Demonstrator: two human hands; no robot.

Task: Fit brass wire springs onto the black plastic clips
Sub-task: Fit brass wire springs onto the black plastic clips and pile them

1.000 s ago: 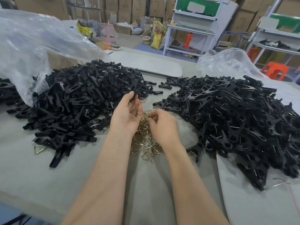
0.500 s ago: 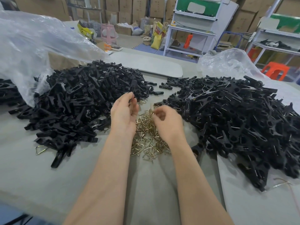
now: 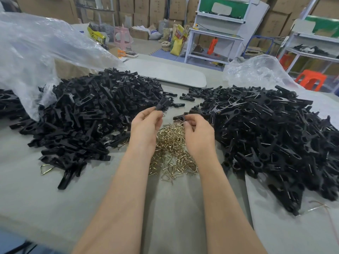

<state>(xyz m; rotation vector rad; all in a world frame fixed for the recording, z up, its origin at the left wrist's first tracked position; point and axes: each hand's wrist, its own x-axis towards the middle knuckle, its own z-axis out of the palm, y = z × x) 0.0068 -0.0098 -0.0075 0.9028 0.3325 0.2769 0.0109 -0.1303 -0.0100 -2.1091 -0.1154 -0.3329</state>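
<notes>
Springs (image 3: 172,153) lie heaped on the worktop (image 3: 36,198) between my wrists and just below my fingers. My left hand (image 3: 146,125) pinches a black clip (image 3: 162,105) in its fingertips, lifted above the springs. My right hand (image 3: 199,133) has its fingers curled, tips together; whether they grip anything I cannot tell. One clip heap (image 3: 82,116) lies left of my left hand, another heap (image 3: 266,134) right of my right.

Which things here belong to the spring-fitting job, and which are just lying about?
Job: left hand, gripping one black clip; right hand; brass spring heap; left clip pile; right clip pile.
Lying about: clear plastic bag; pink stool; orange stool; cardboard boxes.
</notes>
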